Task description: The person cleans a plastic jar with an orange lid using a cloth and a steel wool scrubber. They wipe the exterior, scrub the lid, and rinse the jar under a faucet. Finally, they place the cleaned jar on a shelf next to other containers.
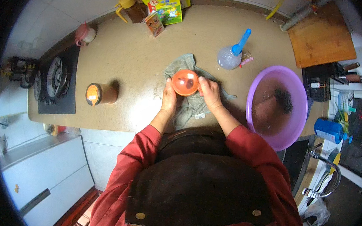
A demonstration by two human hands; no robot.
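Between both hands is a small, round, shiny orange container [184, 82], with dark spots or reflections on its surface. My left hand [169, 98] grips its left side. My right hand [210, 93] holds its right side, where a short stub like a handle shows between the fingers. Beneath lies a crumpled grey-green cloth [183, 63] with a white tag, spread on the countertop [134, 62]. I cannot tell whether the container touches the cloth.
To the right stands a purple basin [250, 102] holding murky brown water and a dark object. Behind it is a clear round jar [228, 59] with a blue handle. A lidded brown jar [108, 93] and a gas hob [57, 76] are left; a yellow-topped jug [134, 10] and packets [171, 6] stand at the back.
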